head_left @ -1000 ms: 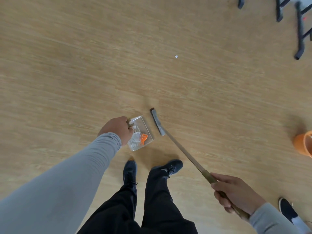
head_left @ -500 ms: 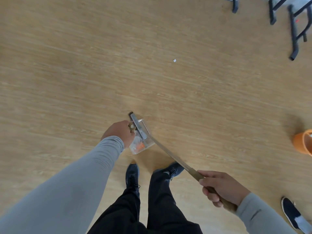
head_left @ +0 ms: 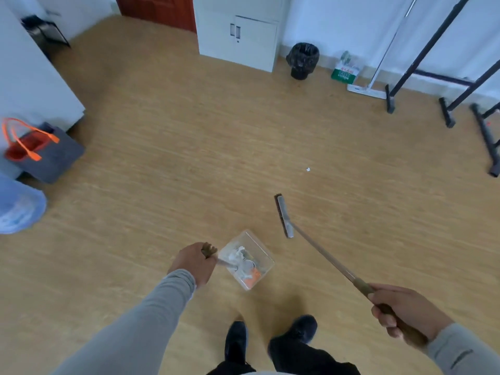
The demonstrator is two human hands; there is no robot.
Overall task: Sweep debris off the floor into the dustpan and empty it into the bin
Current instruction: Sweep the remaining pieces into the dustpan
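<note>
My left hand [head_left: 193,262] grips the handle of a clear plastic dustpan [head_left: 259,251], which holds white scraps and an orange piece. My right hand [head_left: 403,311] grips the brown handle of a long broom; the broom head [head_left: 283,215] hangs to the right of the dustpan, apart from it. A small white scrap [head_left: 308,169] lies on the wooden floor beyond the broom head. A black-lined bin [head_left: 302,60] stands at the far wall beside a white cabinet [head_left: 238,36].
A grey bag with orange handles [head_left: 40,151] sits at the left next to a blue bundle [head_left: 19,209]. Black rack legs [head_left: 460,109] and a flat mop [head_left: 368,89] stand at the far right. My shoes [head_left: 270,339] are below the dustpan.
The view has tilted up, bringing the walls and bin into sight. The broom head has swung from over the dustpan out to its right.
</note>
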